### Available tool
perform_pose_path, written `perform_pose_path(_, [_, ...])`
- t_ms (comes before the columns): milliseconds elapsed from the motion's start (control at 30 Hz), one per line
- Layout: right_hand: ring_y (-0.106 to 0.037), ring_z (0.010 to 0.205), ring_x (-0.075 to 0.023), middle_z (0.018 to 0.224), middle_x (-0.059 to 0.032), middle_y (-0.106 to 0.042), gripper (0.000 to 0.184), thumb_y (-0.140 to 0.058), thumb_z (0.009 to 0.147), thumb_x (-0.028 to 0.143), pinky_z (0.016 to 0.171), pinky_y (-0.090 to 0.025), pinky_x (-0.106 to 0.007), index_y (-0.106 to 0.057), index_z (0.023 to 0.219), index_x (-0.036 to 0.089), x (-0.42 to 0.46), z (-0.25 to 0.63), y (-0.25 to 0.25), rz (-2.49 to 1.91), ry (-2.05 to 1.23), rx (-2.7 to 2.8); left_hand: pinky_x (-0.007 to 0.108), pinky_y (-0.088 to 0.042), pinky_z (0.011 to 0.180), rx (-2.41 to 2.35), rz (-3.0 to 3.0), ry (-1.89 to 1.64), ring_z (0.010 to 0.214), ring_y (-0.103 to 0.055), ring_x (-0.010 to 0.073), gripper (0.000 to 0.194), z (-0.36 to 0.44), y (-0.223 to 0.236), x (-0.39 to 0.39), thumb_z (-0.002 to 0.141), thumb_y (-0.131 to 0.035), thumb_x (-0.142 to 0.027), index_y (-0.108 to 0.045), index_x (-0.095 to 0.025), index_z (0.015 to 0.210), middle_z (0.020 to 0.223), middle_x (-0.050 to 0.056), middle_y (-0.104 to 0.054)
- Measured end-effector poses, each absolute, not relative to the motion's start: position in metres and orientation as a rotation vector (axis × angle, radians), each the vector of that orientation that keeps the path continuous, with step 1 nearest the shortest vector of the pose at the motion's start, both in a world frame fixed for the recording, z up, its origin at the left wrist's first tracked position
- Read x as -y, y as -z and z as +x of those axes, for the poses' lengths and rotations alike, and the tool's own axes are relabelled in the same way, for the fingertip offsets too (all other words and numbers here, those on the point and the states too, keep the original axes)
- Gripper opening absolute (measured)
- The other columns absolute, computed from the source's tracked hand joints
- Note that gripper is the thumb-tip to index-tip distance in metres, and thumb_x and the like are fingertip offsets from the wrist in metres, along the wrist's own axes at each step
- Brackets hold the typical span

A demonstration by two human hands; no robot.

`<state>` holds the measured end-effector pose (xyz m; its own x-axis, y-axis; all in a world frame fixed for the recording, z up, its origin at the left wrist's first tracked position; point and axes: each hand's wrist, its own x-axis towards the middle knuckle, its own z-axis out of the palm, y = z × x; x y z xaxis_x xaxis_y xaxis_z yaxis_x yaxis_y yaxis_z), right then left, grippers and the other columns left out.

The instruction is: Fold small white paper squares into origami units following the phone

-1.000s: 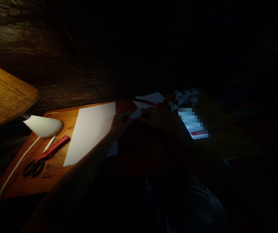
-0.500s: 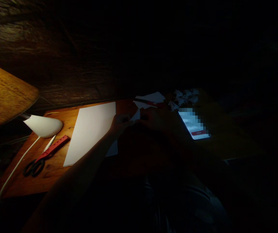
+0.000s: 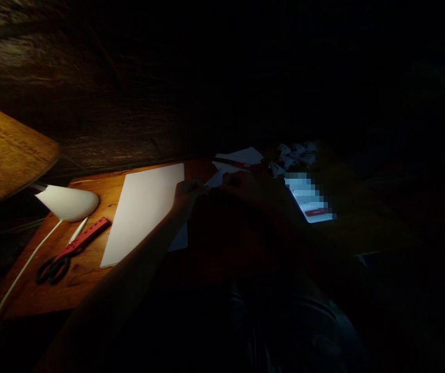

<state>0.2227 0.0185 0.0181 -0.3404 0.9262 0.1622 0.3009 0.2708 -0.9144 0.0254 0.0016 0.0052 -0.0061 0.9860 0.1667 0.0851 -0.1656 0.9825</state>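
Between my two hands is a small piece of folded white paper [image 3: 215, 178], raised over the dark middle of the wooden table. My left hand [image 3: 188, 192] pinches its left side, thumb and fingers closed. On the right side, my right hand [image 3: 240, 185] is closed on the same paper, though deep shadow hides most of its fingers. Left of the hands lies a stack of white paper sheets [image 3: 144, 207], partly covered by my left forearm. Just beyond the hands are some paper pieces [image 3: 245, 155] with a dark and red tool [image 3: 234, 164] on top, its kind unclear.
A lamp with a white base [image 3: 70, 202] and woven shade [image 3: 8, 155] stands at the left. Scissors with black handles [image 3: 53, 269], a red holed strip [image 3: 84, 238] and a white pen [image 3: 78, 230] lie near it. Right are a lit phone [image 3: 310, 199] and several folded paper pieces [image 3: 296, 154].
The folded paper has tilted lower and to the left between my hands. My left hand has turned slightly, and both hands still hold the paper. The view has shifted a little.
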Motion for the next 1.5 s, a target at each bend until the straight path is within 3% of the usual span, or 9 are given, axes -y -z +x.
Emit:
perform_pose_path(367, [-0.05,0.069,-0.0128,0.07,0.0019,-0.053,0.02,-0.065,0.071,0.034,0.064,-0.039,-0.025,-0.053,0.067,0.019,-0.021,0.224,-0.013,-1.011,-1.161,1.753,0.026,-0.043,0.058,-1.178,1.364,-1.242,0.059,-0.056,0.0131,0.021,0.024,-0.004,-0.002,0.063,-0.078,-0.029,-0.062,-0.018,0.056,0.06,0.001,-0.062])
perform_pose_path(700, [-0.06,0.077,-0.0195,0.084,-0.0058,-0.072,0.004,-0.069,0.078,0.022,0.068,-0.043,-0.028,-0.066,0.076,0.018,-0.003,0.228,-0.039,-1.09,-0.87,2.098,0.027,-0.048,0.065,-1.126,1.538,-1.17,0.072,-0.062,0.0159,0.024,0.027,-0.009,0.001,0.067,-0.079,-0.034,-0.07,-0.018,0.082,0.078,0.002,-0.069])
perform_pose_path(967, [-0.062,0.079,-0.0173,0.088,-0.0046,-0.072,0.01,-0.065,0.077,0.019,0.073,-0.043,-0.027,-0.069,0.085,0.017,-0.012,0.224,-0.018,-0.896,-0.646,2.121,0.028,-0.05,0.073,-1.074,1.807,-1.325,0.079,-0.064,0.0153,0.014,0.026,-0.006,-0.001,0.074,-0.079,-0.032,-0.072,-0.02,0.073,0.082,0.003,-0.069])
perform_pose_path(1300, [-0.057,0.069,-0.0146,0.077,-0.0023,-0.068,0.004,-0.067,0.076,0.021,0.065,-0.038,-0.026,-0.068,0.078,0.017,-0.016,0.223,-0.013,-0.874,-0.589,2.11,0.029,-0.052,0.074,-1.025,1.879,-1.345,0.08,-0.065,0.0158,0.009,0.025,-0.006,0.0,0.075,-0.079,-0.026,-0.074,-0.021,0.079,0.082,0.003,-0.069])
perform_pose_path(1500, [-0.058,0.073,-0.0157,0.079,-0.0027,-0.068,0.008,-0.068,0.08,0.026,0.069,-0.037,-0.027,-0.068,0.08,0.018,-0.015,0.222,-0.013,-0.871,-0.516,2.164,0.03,-0.053,0.074,-0.996,1.888,-1.364,0.08,-0.066,0.0161,0.013,0.022,-0.006,-0.002,0.075,-0.081,-0.029,-0.072,-0.02,0.07,0.081,0.003,-0.068])
